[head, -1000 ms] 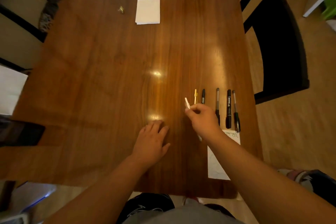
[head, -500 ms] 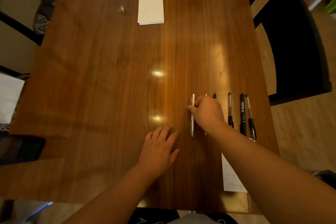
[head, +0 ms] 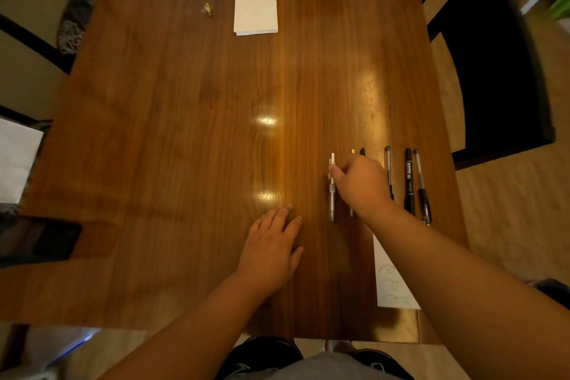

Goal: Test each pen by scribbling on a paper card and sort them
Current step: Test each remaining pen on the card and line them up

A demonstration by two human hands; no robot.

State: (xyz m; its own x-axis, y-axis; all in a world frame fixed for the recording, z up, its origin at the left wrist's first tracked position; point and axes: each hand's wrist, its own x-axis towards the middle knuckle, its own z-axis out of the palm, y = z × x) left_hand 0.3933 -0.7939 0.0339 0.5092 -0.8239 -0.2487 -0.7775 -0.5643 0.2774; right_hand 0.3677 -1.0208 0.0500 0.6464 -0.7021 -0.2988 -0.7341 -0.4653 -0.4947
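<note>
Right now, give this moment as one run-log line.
right hand: holds white pen beside pen row | left hand: flat on table | card: scribbled

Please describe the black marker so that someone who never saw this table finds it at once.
On the wooden table, a row of pens lies near the right edge, beyond the scribbled paper card. The black marker is second from the right. It is thick and all black with a white label; both neighbours are slim with clear barrels.

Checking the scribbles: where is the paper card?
Head view: the paper card lies at the near-right edge of the table, partly under the right forearm.
</note>
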